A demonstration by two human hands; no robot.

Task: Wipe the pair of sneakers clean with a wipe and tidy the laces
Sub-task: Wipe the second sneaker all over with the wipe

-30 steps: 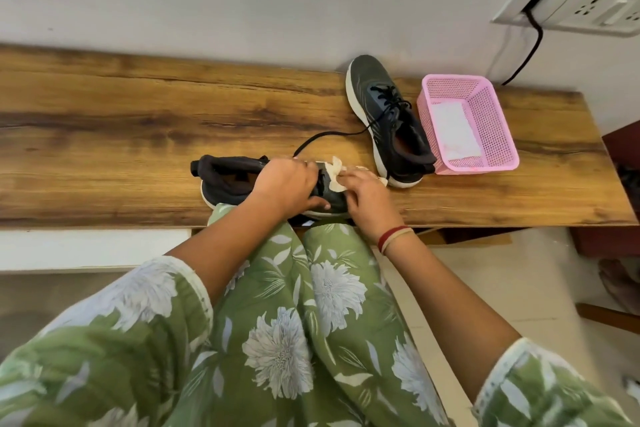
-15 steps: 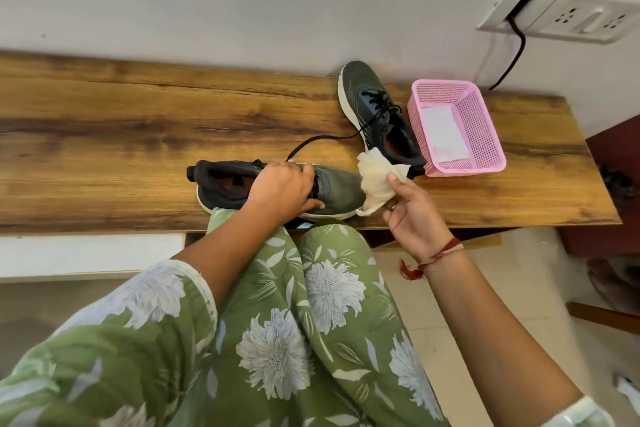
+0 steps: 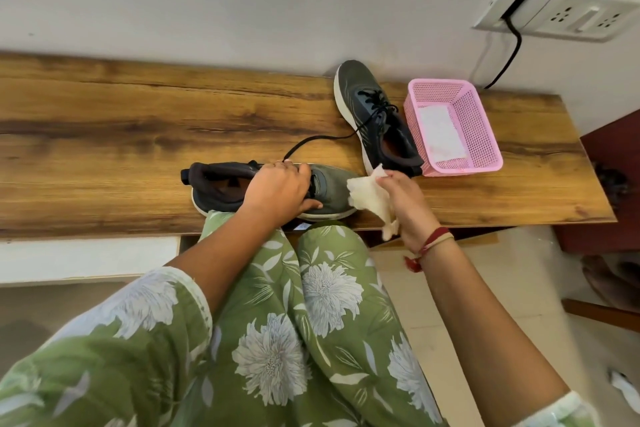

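Near sneaker [image 3: 330,189] at the front edge of the tabletop [image 3: 104,149], heel toward 9 o'clock, toe toward 3 o'clock. Gripped across the lace area by left hand [image 3: 277,192], fingers curled over the upper. Right hand [image 3: 405,201] at 3 o'clock of the toe, pinching a crumpled white wipe [image 3: 367,198]; wipe-to-toe contact not determinable. Second sneaker [image 3: 363,100] at 1 o'clock, toe toward 12 o'clock, black lace [image 3: 318,141] trailing toward 8 o'clock. Pink basket [image 3: 485,135] just beside it at 3 o'clock, white sheet [image 3: 440,135] inside.

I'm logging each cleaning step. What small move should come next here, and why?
Probably lower the wipe onto the toe of the near sneaker: the right hand holds the wipe just off that toe, while the left hand grips the sneaker across its middle, steadying it on the bench.
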